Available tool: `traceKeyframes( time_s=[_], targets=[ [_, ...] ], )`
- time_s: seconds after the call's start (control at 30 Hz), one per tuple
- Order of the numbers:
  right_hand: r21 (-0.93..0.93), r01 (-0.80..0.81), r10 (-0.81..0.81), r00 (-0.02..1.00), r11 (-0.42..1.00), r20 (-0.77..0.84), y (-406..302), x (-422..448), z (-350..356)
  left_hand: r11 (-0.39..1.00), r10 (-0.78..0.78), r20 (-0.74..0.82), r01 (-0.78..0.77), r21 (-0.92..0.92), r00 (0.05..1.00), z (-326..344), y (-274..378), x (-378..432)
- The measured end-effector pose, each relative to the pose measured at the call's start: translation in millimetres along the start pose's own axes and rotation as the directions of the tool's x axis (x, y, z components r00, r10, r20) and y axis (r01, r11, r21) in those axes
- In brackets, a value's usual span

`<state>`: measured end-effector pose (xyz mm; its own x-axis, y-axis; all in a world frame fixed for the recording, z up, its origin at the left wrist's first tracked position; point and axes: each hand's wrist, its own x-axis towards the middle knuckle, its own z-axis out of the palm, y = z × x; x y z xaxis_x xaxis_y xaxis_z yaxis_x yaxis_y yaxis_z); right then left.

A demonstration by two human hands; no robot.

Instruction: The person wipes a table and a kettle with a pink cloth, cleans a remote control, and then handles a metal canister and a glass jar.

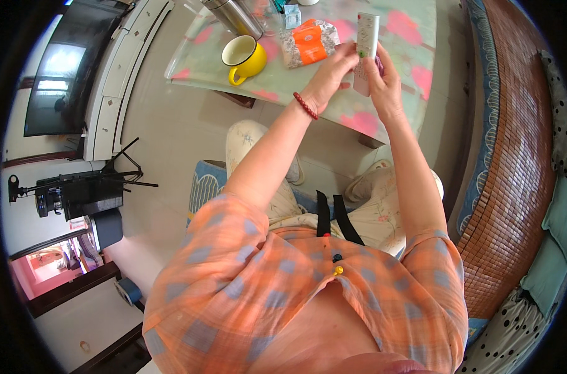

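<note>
A white remote control (367,35) with several buttons, one green and one red, is held up over the near part of the table. My right hand (388,91) grips its right side, thumb across the front and fingers behind. From the left, my left hand (329,77), with a dark red braided bracelet at the wrist, reaches its blurred fingertips to the remote's edge; whether they grip it is unclear. A dark pink thing (380,66), mostly hidden, shows between the remote and my right fingers. Close to my left hand lies an orange and grey patterned soft pack (309,43).
The table (405,58) has a flower-patterned cover. On it stand a yellow mug (244,57), a steel flask (234,16) and a small light-blue packet (293,17). A sofa with a brown tiled mat (512,154) runs along the right. A black tripod (124,166) stands at left.
</note>
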<state>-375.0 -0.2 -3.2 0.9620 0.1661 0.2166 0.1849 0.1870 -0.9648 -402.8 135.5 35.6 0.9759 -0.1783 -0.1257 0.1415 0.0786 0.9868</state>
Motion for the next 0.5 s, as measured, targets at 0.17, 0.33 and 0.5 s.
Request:
traceKeyframes(
  time_s=[0.17, 0.33, 0.5],
  targets=[
    [-0.647, 0.467, -0.444, 0.870, 0.603, 0.215, 3.3, -16.2, 16.2, 0.938, 0.099, -0.145, -0.141, -0.316, 0.984, -6.6, -12.8, 21.8],
    [-0.505, 0.501, -0.460, 0.861, 0.702, 0.215, 9.8, -18.1, 26.7, 0.710, -0.050, -0.229, -0.126, -0.692, 0.972, -8.4, -41.4, 27.8],
    [-0.705, 0.241, -0.203, 0.969, 0.667, 0.140, 26.9, -2.3, -6.6, 0.614, -0.005, -0.393, -0.307, -0.727, 0.920, -18.2, -32.5, 22.1]
  ],
)
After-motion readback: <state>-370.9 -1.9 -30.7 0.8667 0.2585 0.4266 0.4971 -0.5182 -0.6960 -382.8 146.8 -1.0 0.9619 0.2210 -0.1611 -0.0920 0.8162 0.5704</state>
